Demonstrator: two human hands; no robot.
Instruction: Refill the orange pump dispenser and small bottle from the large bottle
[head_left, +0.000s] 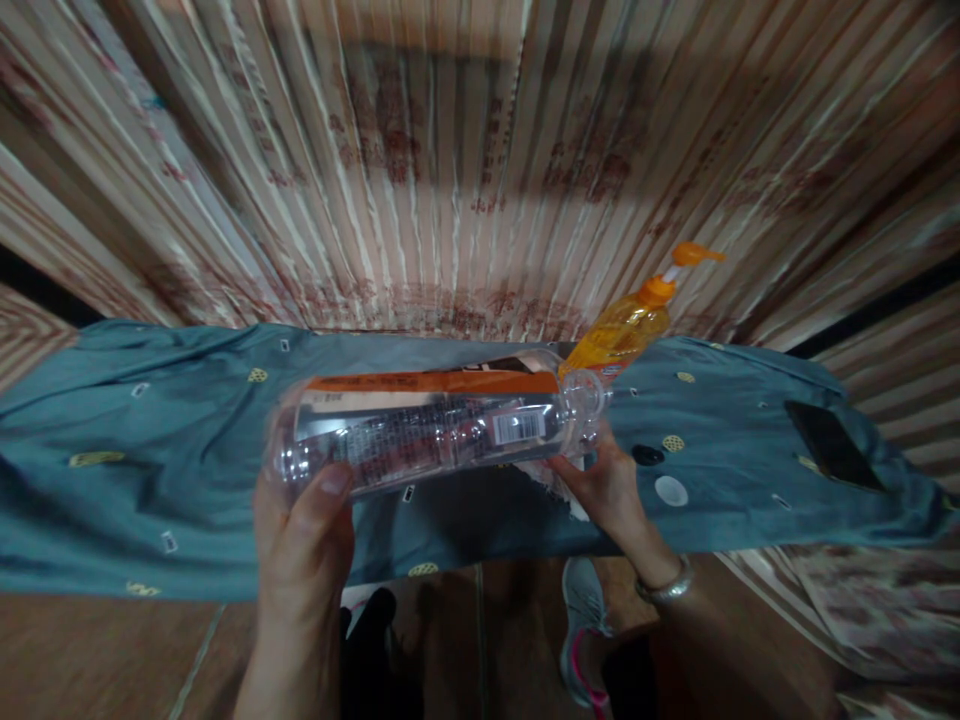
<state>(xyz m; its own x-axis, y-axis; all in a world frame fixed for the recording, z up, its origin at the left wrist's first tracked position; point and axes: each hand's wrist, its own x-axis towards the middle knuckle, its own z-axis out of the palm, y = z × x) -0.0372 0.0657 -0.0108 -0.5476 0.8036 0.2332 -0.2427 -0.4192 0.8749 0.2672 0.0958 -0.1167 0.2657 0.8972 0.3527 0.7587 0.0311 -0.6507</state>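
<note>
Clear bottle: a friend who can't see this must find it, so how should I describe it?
Above the teal cloth, the left hand holds the clear bottle sideways, with the right hand near its neck. It carries an orange strip and a barcode, and unlike the amber-filled pump bottle beyond it, shows no pump.

My view is dim, with glare on the clear bottle (427, 430) and the curtain (480, 215) blurring toward the upper corners.
</note>
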